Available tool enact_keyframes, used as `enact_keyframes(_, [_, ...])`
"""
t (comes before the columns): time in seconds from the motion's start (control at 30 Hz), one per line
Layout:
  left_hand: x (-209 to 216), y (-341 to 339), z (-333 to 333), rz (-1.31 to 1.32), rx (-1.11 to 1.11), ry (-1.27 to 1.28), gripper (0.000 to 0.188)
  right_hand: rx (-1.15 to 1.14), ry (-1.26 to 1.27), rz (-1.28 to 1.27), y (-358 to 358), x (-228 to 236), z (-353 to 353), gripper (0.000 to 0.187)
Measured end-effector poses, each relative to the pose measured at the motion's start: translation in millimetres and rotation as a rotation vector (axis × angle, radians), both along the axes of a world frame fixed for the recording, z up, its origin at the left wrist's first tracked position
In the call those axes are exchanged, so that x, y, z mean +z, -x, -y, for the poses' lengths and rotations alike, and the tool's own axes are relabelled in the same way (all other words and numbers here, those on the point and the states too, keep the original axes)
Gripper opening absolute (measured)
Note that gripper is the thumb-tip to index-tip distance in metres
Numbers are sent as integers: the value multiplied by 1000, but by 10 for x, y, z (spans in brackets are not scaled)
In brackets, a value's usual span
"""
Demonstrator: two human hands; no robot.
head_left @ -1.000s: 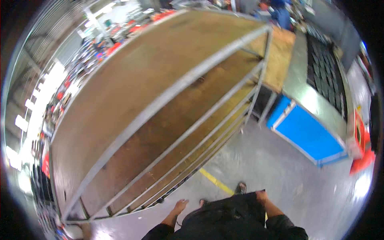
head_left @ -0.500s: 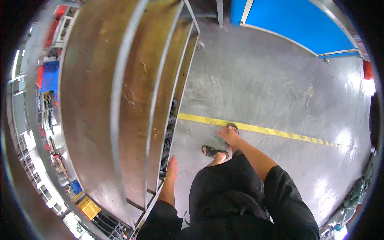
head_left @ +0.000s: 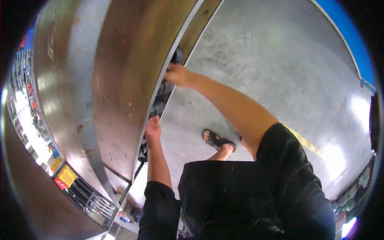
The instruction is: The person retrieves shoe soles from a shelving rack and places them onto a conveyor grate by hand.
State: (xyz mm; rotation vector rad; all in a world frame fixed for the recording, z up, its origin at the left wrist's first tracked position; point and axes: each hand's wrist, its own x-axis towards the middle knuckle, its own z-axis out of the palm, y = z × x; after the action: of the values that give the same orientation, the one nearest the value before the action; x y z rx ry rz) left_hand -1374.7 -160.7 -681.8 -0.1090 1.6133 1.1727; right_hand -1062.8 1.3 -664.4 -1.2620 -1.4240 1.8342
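Note:
A row of black sandals (head_left: 158, 106) sits on a low level of a brown-panelled rack on my left, partly hidden by the shelf above. My left hand (head_left: 153, 127) is at the row, its fingertips drawn together against the near end of a sandal. Farther along, my right hand (head_left: 181, 75) reaches across to the same level. Its fingers are curled in at the shelf edge between two sandals, and what lies in them is hidden. Another sandal (head_left: 177, 55) shows just beyond it.
Brown shelf boards (head_left: 120, 88) with metal edges rise along my left. I stand on a grey floor (head_left: 256, 68), and one of my feet wears a dark sandal (head_left: 216, 139). A yellow line (head_left: 302, 141) crosses the floor. A blue panel (head_left: 348, 24) stands far right; a yellow crate (head_left: 66, 176) is far left.
Both hands have moved forward and left to the row of sandals; the right arm now stretches across to the shelf. The view has come closer to the rack.

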Motion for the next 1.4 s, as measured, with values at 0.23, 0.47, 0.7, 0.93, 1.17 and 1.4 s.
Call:
enact_keyframes(0.23, [-35, -383, 26, -1139, -1248, 296, 60, -104, 12, -232, 518, -534, -95, 56])
enact_keyframes(0.47, [376, 298, -70, -107, -92, 52, 67, -63, 53, -471, 958, 157, -423, 50])
enact_keyframes(0.7, [-285, -284, -555, 92, -336, -135, 73, -89, 4, -282, 844, -1217, -582, 51])
enact_keyframes(0.93, [595, 17, -329, 40, -49, 15, 75, 116, 355, -275, 567, 516, -163, 69])
enact_keyframes(1.17, [1325, -787, 938, 312, -153, 141, 62, -223, 726, -387, -202, 1071, 1297, 103])
enact_keyframes(1.4, [3139, -2149, 1510, 497, -457, 391, 47, -649, 794, -215, -1778, 3219, 3003, 124])
